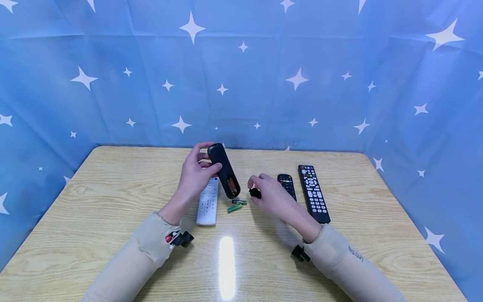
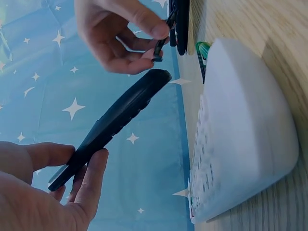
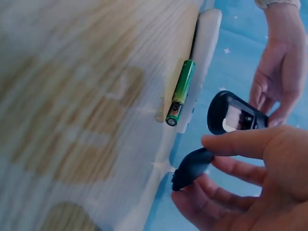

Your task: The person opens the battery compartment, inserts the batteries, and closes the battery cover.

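My left hand (image 1: 194,174) holds a black remote control (image 1: 222,165) above the table, its back turned toward the head camera. The battery compartment (image 1: 232,184) at its lower end is uncovered, with something copper-coloured inside; whether that is a battery I cannot tell. Between thumb and fingers, my right hand (image 1: 273,195) pinches a small curved black battery cover (image 3: 192,168), a short way right of the remote and apart from it. Below the remote's end, a green battery (image 1: 235,208) lies on the table beside a darker green-and-black battery (image 1: 240,202).
A white remote (image 1: 207,205) lies under and beside my left hand. To the right are a smaller black remote (image 1: 287,184), partly behind my right hand, and a long black remote (image 1: 314,195). A blue star-patterned curtain (image 1: 241,105) borders the wooden table (image 1: 132,188).
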The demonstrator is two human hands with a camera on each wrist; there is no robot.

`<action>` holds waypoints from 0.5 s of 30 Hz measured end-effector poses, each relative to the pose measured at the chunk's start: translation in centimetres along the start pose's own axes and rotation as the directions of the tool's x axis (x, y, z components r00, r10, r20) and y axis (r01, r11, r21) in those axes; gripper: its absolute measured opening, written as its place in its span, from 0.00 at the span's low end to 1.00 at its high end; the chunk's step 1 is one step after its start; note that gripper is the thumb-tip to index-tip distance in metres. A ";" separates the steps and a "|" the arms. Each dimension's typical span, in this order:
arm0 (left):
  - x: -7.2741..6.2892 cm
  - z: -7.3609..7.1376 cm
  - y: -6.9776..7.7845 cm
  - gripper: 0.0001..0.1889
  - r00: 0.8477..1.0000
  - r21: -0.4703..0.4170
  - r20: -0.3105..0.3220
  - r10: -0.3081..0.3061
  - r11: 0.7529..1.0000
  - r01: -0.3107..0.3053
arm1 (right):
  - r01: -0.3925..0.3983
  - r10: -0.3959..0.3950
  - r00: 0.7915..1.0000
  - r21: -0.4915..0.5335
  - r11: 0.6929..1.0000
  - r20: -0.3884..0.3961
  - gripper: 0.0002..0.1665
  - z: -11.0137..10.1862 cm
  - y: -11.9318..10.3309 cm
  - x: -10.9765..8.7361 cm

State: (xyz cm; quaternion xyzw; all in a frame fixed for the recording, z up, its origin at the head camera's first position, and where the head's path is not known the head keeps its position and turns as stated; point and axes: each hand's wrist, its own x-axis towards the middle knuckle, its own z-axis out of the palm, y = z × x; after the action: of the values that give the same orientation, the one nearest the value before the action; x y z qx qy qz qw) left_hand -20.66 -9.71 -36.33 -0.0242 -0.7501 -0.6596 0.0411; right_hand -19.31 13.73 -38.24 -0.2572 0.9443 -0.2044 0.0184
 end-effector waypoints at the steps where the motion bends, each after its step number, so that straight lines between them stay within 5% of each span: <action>1: 0.0 0.0 -0.1 0.32 1.000 0.008 -0.002 0.002 1.000 -0.002 | -0.001 0.001 1.000 -0.006 1.000 0.015 0.16 0.0 0.0 0.0; 15: 0.6 -0.6 -0.5 0.31 0.999 0.079 -0.032 -0.004 0.997 0.007 | -0.026 0.035 0.990 -0.065 0.998 0.140 0.12 0.3 0.3 0.2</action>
State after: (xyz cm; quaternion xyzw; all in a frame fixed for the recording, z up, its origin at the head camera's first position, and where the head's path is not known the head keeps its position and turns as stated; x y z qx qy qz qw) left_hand -21.32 -10.40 -36.71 -0.0099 -0.7749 -0.6299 0.0522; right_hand -19.57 13.80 -38.60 -0.2568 0.9505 -0.1556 0.0801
